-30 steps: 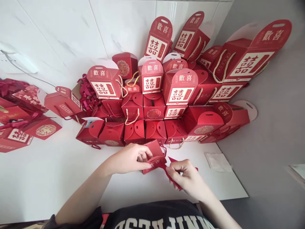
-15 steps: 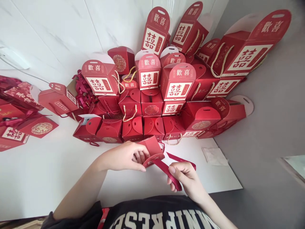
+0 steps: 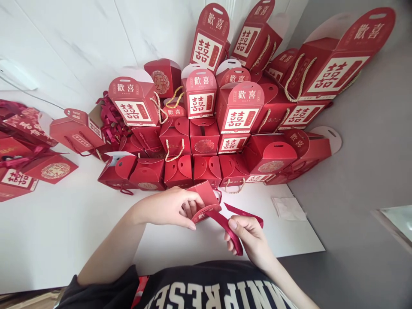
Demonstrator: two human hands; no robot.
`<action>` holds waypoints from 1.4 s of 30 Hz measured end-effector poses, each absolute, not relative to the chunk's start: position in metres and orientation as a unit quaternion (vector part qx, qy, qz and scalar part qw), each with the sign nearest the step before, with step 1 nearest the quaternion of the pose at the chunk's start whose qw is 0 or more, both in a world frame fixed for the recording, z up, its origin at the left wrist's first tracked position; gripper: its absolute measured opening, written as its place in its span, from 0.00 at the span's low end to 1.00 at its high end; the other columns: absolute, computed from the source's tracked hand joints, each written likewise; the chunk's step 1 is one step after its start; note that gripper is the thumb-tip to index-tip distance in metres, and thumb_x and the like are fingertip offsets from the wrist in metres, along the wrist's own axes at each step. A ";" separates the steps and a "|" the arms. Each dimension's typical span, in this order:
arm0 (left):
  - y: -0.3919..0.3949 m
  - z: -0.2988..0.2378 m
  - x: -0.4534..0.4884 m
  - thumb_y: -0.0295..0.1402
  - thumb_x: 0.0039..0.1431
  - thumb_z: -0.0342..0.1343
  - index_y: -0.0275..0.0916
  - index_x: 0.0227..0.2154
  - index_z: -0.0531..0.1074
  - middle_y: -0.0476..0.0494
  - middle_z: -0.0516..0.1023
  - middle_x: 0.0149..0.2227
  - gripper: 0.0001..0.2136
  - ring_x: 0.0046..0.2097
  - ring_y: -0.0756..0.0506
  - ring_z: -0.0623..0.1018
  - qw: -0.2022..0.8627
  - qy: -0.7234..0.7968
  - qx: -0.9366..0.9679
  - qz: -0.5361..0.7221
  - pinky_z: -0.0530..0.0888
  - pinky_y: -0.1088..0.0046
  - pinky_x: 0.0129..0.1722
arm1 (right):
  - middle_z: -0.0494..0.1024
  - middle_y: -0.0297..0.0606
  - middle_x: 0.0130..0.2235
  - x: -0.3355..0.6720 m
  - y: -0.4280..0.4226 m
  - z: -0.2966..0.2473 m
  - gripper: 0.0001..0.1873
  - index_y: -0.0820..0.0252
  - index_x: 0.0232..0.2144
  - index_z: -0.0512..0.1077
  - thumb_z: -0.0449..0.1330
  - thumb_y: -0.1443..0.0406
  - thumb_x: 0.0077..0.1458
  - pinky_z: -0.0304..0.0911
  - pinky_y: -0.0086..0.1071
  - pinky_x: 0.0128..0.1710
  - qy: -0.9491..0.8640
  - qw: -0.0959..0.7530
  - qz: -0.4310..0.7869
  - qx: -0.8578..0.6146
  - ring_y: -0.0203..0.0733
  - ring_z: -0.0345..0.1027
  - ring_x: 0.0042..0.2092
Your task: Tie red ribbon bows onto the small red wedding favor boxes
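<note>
My left hand [image 3: 175,208] is closed around a small red gift box [image 3: 206,198] held just above the white tabletop [image 3: 64,231]. A dark red ribbon [image 3: 230,225] runs from the box's top flap down to my right hand [image 3: 247,236], whose fingers pinch it. One loose end of the ribbon lies out to the right past my fingers. Directly behind the held box stands the front row of a pile of red gift boxes [image 3: 206,141].
Stacked red boxes with gold rope handles fill the back of the table against the white wall. More red boxes [image 3: 28,159] and a heap of ribbons [image 3: 112,122] lie at the left. A clear plastic wrapper [image 3: 286,208] lies near the table's right edge, beside the grey floor.
My right hand slid down along the ribbon, drawing it out from the box. My left hand tilted the box slightly. The view shifted a little.
</note>
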State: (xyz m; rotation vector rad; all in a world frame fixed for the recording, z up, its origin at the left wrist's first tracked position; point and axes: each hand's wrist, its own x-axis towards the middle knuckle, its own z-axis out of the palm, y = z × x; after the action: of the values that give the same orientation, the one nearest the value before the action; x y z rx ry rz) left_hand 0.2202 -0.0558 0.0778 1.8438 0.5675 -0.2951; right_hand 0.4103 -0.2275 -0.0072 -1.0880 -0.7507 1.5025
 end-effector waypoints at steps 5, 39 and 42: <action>-0.056 0.079 0.224 0.36 0.50 0.67 0.41 0.48 0.73 0.47 0.80 0.39 0.21 0.42 0.45 0.81 0.553 0.231 0.790 -0.126 0.76 0.72 0.43 | 0.73 0.36 0.18 0.409 -0.226 -0.007 0.24 0.65 0.23 0.76 0.60 0.51 0.59 0.58 0.22 0.17 -0.322 0.552 0.627 -0.445 0.30 0.63 0.17; -0.063 0.080 0.231 0.42 0.58 0.57 0.40 0.45 0.72 0.46 0.80 0.32 0.15 0.32 0.47 0.79 0.531 0.278 0.793 -0.109 0.69 0.75 0.28 | 0.67 0.27 0.16 0.405 -0.224 -0.010 0.21 0.62 0.28 0.67 0.56 0.50 0.61 0.43 0.22 0.14 -0.323 0.500 0.639 -0.487 0.26 0.49 0.14; -0.070 0.078 0.236 0.38 0.58 0.56 0.40 0.43 0.71 0.48 0.80 0.32 0.12 0.31 0.48 0.77 0.544 0.274 0.787 -0.099 0.66 0.76 0.25 | 0.56 0.23 0.16 0.406 -0.223 -0.007 0.22 0.62 0.24 0.67 0.58 0.51 0.60 0.42 0.23 0.18 -0.370 0.505 0.587 -0.514 0.26 0.44 0.18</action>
State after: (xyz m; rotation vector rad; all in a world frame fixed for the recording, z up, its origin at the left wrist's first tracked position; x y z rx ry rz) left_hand 0.2359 -0.0702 0.0777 1.8669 0.6507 -0.2354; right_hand 0.4057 -0.2231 -0.0065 -1.2401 -0.8928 1.4167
